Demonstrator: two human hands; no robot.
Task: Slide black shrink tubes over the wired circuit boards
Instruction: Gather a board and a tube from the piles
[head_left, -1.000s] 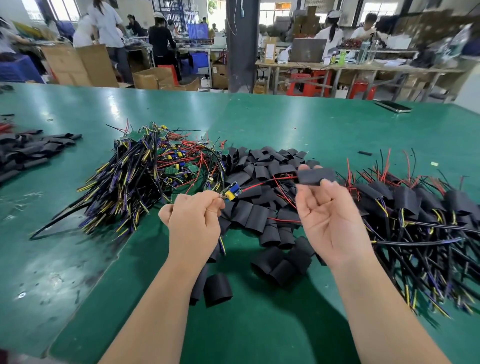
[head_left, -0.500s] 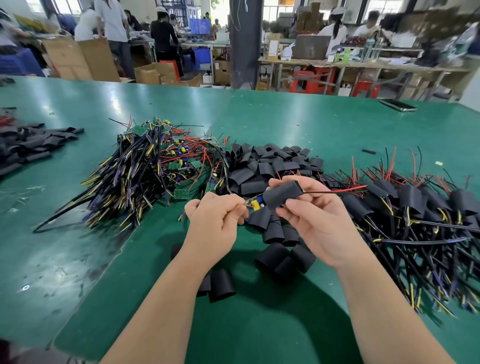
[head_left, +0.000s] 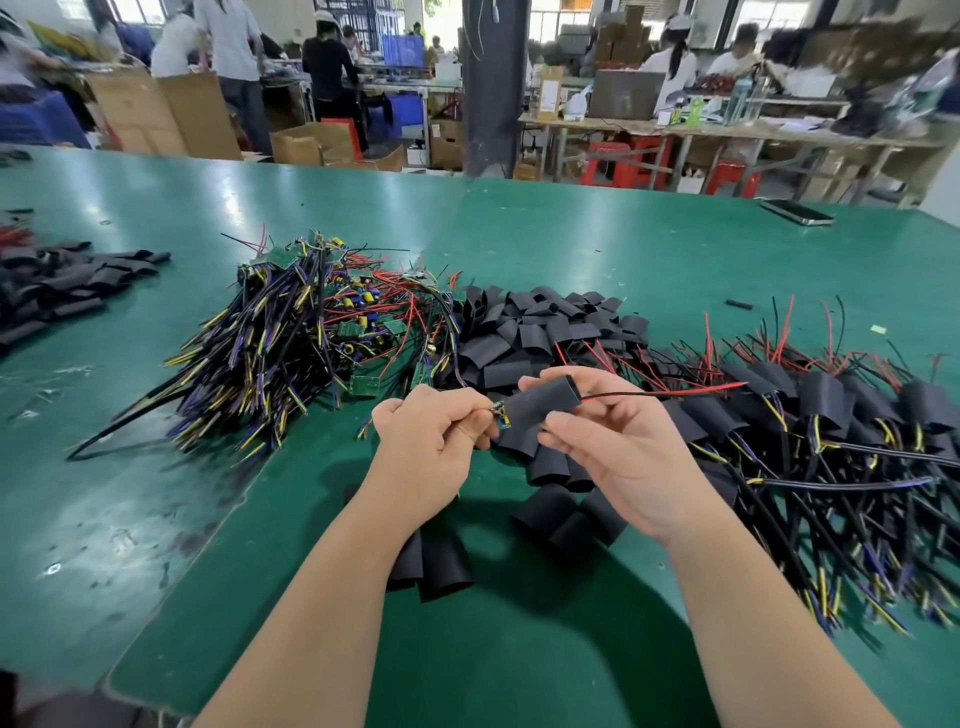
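Fingers of the right hand (head_left: 618, 452) pinch a black shrink tube (head_left: 540, 405) (red wire (head_left: 675, 393) poking out); the left hand (head_left: 431, 441) pinches the small wired circuit board (head_left: 502, 415).

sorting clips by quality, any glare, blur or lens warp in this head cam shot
Head view: left hand on the wired circuit board and right hand on the shrink tube are sharp; pale glare streaks the green table at far left; background people and benches are smeared; wide-angle lens bends the table's far edge; soft shadow under the arms.
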